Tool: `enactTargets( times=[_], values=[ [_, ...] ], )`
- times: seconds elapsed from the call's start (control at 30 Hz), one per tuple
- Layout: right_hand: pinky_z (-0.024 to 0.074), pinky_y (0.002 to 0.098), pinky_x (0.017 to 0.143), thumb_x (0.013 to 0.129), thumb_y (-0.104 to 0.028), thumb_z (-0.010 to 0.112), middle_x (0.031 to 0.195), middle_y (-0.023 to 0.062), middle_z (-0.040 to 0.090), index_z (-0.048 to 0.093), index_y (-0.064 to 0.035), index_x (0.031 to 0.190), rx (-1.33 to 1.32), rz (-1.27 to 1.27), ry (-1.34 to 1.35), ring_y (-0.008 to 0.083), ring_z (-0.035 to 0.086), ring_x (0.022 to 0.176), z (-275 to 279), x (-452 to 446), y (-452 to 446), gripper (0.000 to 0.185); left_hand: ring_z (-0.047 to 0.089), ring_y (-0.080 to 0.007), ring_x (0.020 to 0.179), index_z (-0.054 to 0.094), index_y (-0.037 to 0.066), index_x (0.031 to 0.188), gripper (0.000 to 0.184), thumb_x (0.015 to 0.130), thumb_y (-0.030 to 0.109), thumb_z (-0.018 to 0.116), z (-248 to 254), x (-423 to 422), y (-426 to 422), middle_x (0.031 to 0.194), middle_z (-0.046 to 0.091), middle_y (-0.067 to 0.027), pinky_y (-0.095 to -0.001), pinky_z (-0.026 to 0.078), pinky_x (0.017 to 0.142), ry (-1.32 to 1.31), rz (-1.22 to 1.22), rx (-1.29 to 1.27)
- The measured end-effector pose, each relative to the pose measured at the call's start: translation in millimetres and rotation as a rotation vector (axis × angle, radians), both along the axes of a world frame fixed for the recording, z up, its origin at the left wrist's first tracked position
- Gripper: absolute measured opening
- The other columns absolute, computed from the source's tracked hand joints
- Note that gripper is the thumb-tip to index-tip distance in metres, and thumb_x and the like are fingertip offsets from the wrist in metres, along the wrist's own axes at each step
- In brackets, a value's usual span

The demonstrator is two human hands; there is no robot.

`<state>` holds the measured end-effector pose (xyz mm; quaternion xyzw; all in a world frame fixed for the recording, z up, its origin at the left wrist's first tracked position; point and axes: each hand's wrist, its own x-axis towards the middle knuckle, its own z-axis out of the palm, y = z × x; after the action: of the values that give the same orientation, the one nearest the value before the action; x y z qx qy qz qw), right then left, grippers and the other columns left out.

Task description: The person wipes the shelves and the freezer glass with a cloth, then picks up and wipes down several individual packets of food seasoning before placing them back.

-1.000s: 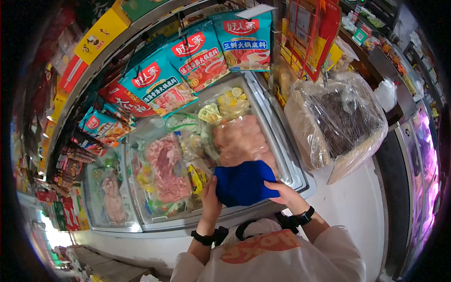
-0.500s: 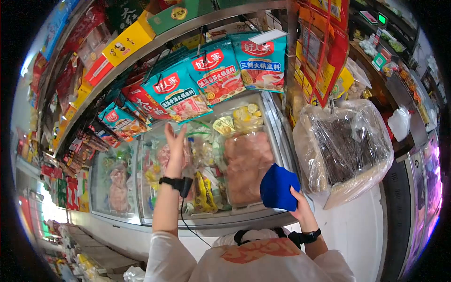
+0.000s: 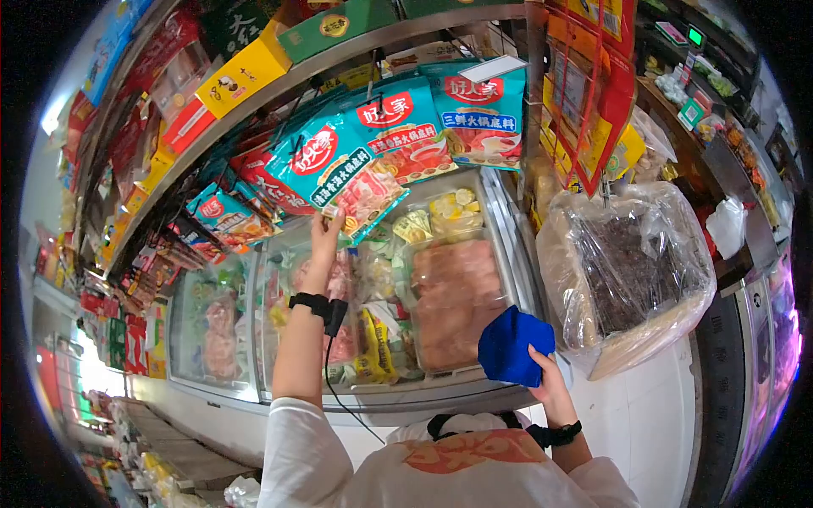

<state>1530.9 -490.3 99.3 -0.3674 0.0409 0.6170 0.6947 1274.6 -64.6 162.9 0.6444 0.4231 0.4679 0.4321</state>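
My left hand (image 3: pixel 324 239) is raised over the chest freezer, fingers stretched and apart, touching the lower left edge of a teal packet of hotpot soup base (image 3: pixel 340 173). That packet hangs tilted, its bottom swung to the right. Beside it hang another teal packet with a tomato-red picture (image 3: pixel 403 135) and one with a blue band (image 3: pixel 480 118). Low on the right, my right hand (image 3: pixel 550 383) grips a folded blue cloth (image 3: pixel 513 347) by its lower right edge, with the thumb on top. The cloth is held over the freezer's front right corner.
Under the packets, the freezer (image 3: pixel 423 394) has glass over trays of meat (image 3: pixel 457 296) and bagged food. To the right stands a plastic-wrapped box of dark contents (image 3: pixel 622 271). A red wire rack (image 3: pixel 584 93) hangs above it. Boxes (image 3: pixel 241 76) line the upper shelf.
My left hand has moved up to the teal packet, which has tilted with its lower end to the right. The blue cloth and my right hand have shifted slightly right in view.
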Motion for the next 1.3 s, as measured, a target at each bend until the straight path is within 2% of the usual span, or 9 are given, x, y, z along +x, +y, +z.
enactTargets(
  times=[0.27, 0.47, 0.53, 0.67, 0.83, 0.93, 1.0, 1.17, 1.3],
  values=[
    [0.0504, 0.0390, 0.086, 0.079, -0.004, 0.067, 0.114, 0.0115, 0.060, 0.047, -0.0028, 0.127, 0.006, 0.079, -0.091, 0.0244, 0.060, 0.102, 7.5, 1.8, -4.0, 0.052, 0.055, -0.0105, 0.100, 0.048, 0.002, 0.124, 0.036, 0.093, 0.016, 0.057, 25.4, -10.6, -53.6, 0.116, 0.058, -0.0048, -0.0263, 0.045, 0.085, -0.299, -0.038, 0.004],
    [0.0510, 0.0414, 0.086, 0.079, -0.004, 0.066, 0.113, 0.0120, 0.060, 0.048, -0.0028, 0.125, -0.022, 0.112, -0.119, 0.0256, 0.060, 0.102, -0.4, 0.5, -9.3, 0.050, 0.056, -0.0121, 0.102, 0.047, 0.000, 0.127, 0.040, 0.094, 0.022, 0.055, 62.4, -38.1, -97.2, 0.118, 0.057, -0.0064, -0.0265, 0.045, 0.087, -0.295, 0.021, -0.058],
    [0.0509, 0.0411, 0.087, 0.081, -0.006, 0.065, 0.114, 0.0119, 0.060, 0.048, -0.0033, 0.125, 0.006, 0.112, 0.038, 0.0263, 0.061, 0.102, -5.8, -0.8, -7.4, 0.047, 0.057, -0.0128, 0.102, 0.048, 0.001, 0.126, 0.040, 0.094, 0.023, 0.055, 72.9, -42.8, -110.8, 0.117, 0.057, -0.0069, -0.0267, 0.046, 0.086, -0.333, -0.016, -0.087],
    [0.0494, 0.0414, 0.090, 0.087, -0.014, 0.062, 0.116, 0.0112, 0.060, 0.048, -0.0040, 0.125, 0.037, 0.092, -0.003, 0.0262, 0.060, 0.105, 6.5, -11.9, 0.5, 0.042, 0.058, -0.0141, 0.101, 0.049, 0.001, 0.124, 0.039, 0.093, 0.023, 0.056, 78.6, -49.7, -127.8, 0.116, 0.058, -0.0079, -0.0278, 0.048, 0.084, -0.344, 0.009, -0.141],
    [0.0427, 0.0440, 0.098, 0.093, -0.024, 0.056, 0.126, 0.0112, 0.054, 0.043, -0.0073, 0.131, 0.058, 0.060, 0.054, 0.0254, 0.054, 0.114, -2.1, -19.6, 8.9, 0.044, 0.059, -0.0154, 0.098, 0.049, 0.002, 0.125, 0.038, 0.091, 0.018, 0.055, 30.1, -54.3, -160.4, 0.116, 0.058, -0.0089, -0.0271, 0.047, 0.084, -0.243, 0.149, -0.345],
    [0.0432, 0.0438, 0.098, 0.093, -0.027, 0.055, 0.127, 0.0118, 0.053, 0.043, -0.0055, 0.131, 0.049, 0.027, 0.121, 0.0255, 0.054, 0.115, -12.2, -23.8, 13.1, 0.045, 0.059, -0.0139, 0.097, 0.052, 0.002, 0.123, 0.036, 0.091, 0.018, 0.056, -22.6, -68.6, -179.6, 0.113, 0.059, -0.0071, -0.0250, 0.046, 0.083, -0.242, 0.034, -0.598],
    [0.0440, 0.0430, 0.097, 0.093, -0.028, 0.055, 0.126, 0.0121, 0.054, 0.044, -0.0046, 0.130, 0.007, -0.004, 0.071, 0.0257, 0.055, 0.114, -14.2, -28.8, 14.3, 0.045, 0.056, -0.0156, 0.103, 0.048, 0.006, 0.129, 0.045, 0.089, 0.023, 0.059, -76.8, -90.5, -181.1, 0.121, 0.056, -0.0051, -0.0285, 0.046, 0.087, 0.034, -0.124, -0.661],
    [0.0486, 0.0380, 0.089, 0.092, -0.029, 0.057, 0.120, 0.0104, 0.058, 0.047, -0.0045, 0.128, -0.173, -0.066, -0.073, 0.0234, 0.060, 0.104, -26.5, -41.2, 19.7, 0.045, 0.055, -0.0091, 0.092, 0.055, 0.001, 0.119, 0.031, 0.091, 0.014, 0.056, -122.3, -111.4, -198.2, 0.104, 0.062, -0.0024, -0.0235, 0.045, 0.078, 0.041, -0.160, -0.706],
    [0.0477, 0.0368, 0.090, 0.092, -0.035, 0.056, 0.119, 0.0113, 0.058, 0.047, -0.0023, 0.127, -0.309, -0.071, -0.225, 0.0222, 0.059, 0.104, -29.3, -57.2, 37.5, 0.048, 0.056, -0.0127, 0.089, 0.053, 0.000, 0.119, 0.034, 0.092, 0.020, 0.058, -133.4, -123.6, -161.9, 0.100, 0.063, -0.0078, -0.0263, 0.046, 0.078, 0.405, -0.273, -0.537]
  ],
)
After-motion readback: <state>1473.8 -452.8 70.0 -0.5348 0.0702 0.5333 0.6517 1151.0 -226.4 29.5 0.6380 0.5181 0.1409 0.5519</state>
